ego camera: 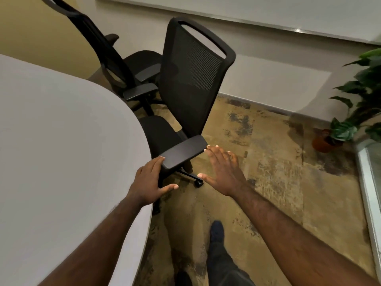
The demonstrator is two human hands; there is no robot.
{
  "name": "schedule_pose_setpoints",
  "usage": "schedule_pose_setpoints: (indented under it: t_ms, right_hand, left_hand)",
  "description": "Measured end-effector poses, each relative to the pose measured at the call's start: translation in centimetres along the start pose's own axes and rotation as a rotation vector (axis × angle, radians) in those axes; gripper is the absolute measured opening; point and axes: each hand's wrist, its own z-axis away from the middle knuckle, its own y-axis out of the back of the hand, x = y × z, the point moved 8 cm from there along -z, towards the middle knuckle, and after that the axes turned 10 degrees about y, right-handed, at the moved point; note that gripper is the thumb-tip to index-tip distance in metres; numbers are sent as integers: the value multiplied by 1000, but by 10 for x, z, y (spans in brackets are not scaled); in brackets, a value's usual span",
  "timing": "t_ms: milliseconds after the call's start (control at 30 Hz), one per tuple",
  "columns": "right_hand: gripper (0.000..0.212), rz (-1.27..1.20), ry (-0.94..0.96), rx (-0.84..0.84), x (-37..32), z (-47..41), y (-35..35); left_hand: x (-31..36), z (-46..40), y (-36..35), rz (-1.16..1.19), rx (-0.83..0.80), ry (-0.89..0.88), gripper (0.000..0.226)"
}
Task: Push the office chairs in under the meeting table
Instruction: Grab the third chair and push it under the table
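Observation:
A black mesh-backed office chair stands at the rounded end of the white meeting table, its seat partly under the tabletop. Its near armrest points toward me. My left hand rests with open fingers against the armrest's near end, fingertips touching it. My right hand is spread flat just right of the armrest, fingertips at its far corner, holding nothing. A second black office chair stands farther back beside the table, turned sideways.
A potted green plant stands on the floor at the right, by a glass panel. A white wall runs behind the chairs. Patterned tan carpet lies to the right of the chair. My shoes show below.

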Motion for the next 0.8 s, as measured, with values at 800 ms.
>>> schedule_pose_setpoints:
  t_ms: [800]
  right_hand:
    - [123,-29,399,-281,35,-181,-136]
  left_hand:
    - [-29,-99,-168,1953,109,1088,55]
